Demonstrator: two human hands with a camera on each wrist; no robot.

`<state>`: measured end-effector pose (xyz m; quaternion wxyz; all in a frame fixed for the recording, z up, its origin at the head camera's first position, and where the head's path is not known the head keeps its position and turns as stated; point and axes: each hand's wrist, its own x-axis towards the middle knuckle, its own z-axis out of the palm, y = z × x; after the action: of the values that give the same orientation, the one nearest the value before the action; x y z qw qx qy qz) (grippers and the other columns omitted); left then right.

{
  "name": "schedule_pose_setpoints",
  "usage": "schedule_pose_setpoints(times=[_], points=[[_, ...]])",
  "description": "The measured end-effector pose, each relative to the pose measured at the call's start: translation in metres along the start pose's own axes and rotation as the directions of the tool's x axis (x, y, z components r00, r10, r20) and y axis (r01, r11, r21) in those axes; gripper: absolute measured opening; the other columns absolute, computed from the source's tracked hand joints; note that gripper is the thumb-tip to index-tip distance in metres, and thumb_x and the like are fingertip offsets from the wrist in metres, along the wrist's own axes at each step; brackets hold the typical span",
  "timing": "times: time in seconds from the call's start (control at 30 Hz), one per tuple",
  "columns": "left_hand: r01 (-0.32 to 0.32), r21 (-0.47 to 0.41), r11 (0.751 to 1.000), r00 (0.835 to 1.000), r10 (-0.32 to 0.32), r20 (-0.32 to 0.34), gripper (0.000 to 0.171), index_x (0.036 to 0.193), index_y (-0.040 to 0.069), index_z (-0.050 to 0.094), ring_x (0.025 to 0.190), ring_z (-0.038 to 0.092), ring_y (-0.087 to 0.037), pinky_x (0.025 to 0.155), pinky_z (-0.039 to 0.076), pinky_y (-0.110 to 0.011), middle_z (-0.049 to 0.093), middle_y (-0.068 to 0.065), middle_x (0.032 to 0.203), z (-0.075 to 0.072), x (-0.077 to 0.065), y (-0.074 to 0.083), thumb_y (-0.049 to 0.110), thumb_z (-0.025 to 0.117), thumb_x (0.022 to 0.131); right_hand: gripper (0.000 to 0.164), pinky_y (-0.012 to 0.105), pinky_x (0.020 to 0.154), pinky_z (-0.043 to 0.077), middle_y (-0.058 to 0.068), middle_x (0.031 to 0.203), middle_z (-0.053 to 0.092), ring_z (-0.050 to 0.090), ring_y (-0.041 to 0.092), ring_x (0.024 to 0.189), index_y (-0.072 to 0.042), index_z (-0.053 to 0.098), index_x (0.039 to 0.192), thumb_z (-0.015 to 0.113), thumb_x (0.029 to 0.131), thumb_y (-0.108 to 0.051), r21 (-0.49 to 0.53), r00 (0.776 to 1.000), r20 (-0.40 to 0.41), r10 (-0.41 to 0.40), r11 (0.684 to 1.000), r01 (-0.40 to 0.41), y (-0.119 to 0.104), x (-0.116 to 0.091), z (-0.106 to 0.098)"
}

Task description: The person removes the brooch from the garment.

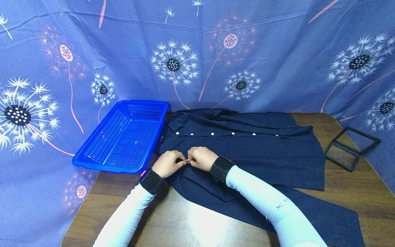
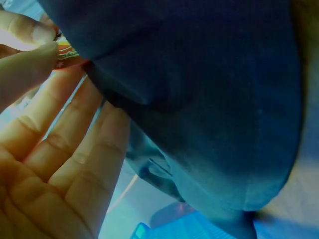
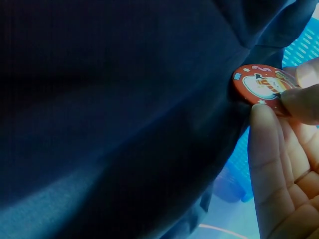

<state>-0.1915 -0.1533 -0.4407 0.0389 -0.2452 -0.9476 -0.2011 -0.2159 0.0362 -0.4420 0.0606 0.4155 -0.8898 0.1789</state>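
Note:
A dark navy button-up shirt (image 1: 247, 154) with a row of white buttons lies spread on the table. My left hand (image 1: 169, 164) and right hand (image 1: 202, 158) meet over its left part. Between their fingertips is a round red pin badge (image 3: 259, 87) with a snowman-like picture, set against the shirt fabric. In the right wrist view, a thumb and fingers pinch the badge's edge. The left wrist view shows the left thumb (image 2: 30, 69) and index finger on the badge (image 2: 67, 55), the other fingers fairly straight beside the cloth. The badge's back is hidden.
A blue plastic basket (image 1: 160, 137) stands left of the shirt, close to the left hand. Toward the right edge of the wooden table (image 1: 370, 185) sits a black folding frame (image 1: 355, 152). A dandelion-patterned blue cloth (image 1: 197, 51) hangs behind.

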Motion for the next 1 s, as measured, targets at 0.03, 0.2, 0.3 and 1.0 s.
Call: schedule_pose_setpoints(times=[0.03, 0.2, 0.3, 1.0], points=[[-0.002, -0.008, 1.000, 1.000, 0.002, -0.005, 0.007, 0.083, 0.014, 0.073, 0.080, 0.069, -0.015, 0.073, 0.054, -0.035, 0.073, 0.001, 0.084, 0.000, -0.001, 0.000, 0.020, 0.074, 0.086, 0.015, 0.023, 0.057, 0.042, -0.003, 0.072, 0.057, 0.052, 0.009, 0.062, -0.014, 0.059, 0.072, 0.072, 0.078, -0.007, -0.001, 1.000, 0.000, 0.001, 1.000, -0.001, 0.000, 0.000, 0.000], [-0.038, -0.015, 0.999, 0.999, 0.037, -0.026, 0.007, 0.083, 0.015, 0.073, 0.079, 0.068, -0.013, 0.073, 0.054, -0.034, 0.072, 0.002, 0.082, 0.000, -0.002, -0.003, 0.021, 0.073, 0.088, 0.016, 0.022, 0.057, 0.042, -0.003, 0.071, 0.056, 0.052, 0.009, 0.062, -0.014, 0.059, 0.072, 0.071, 0.079, -0.007, -0.003, 1.000, -0.007, 0.008, 1.000, -0.008, -0.001, 0.000, -0.001], [-0.076, -0.006, 0.997, 0.996, 0.075, -0.042, 0.007, 0.082, 0.016, 0.072, 0.076, 0.066, -0.011, 0.071, 0.053, -0.032, 0.070, 0.004, 0.079, 0.001, -0.002, -0.005, 0.021, 0.073, 0.088, 0.014, 0.023, 0.058, 0.043, -0.002, 0.072, 0.058, 0.054, 0.010, 0.064, -0.013, 0.060, 0.073, 0.071, 0.079, -0.006, 0.006, 1.000, -0.016, 0.013, 1.000, -0.013, -0.001, 0.000, -0.001], [-0.069, 0.086, 0.994, 0.998, 0.069, 0.013, 0.010, 0.084, 0.016, 0.074, 0.080, 0.068, -0.012, 0.074, 0.055, -0.032, 0.072, 0.004, 0.083, -0.002, -0.004, -0.001, 0.024, 0.073, 0.088, 0.010, 0.019, 0.065, 0.045, -0.003, 0.077, 0.064, 0.057, 0.007, 0.069, -0.013, 0.072, 0.079, 0.073, 0.088, -0.019, 0.109, 0.998, 0.062, 0.029, 0.993, -0.036, 0.001, -0.001, -0.009]])
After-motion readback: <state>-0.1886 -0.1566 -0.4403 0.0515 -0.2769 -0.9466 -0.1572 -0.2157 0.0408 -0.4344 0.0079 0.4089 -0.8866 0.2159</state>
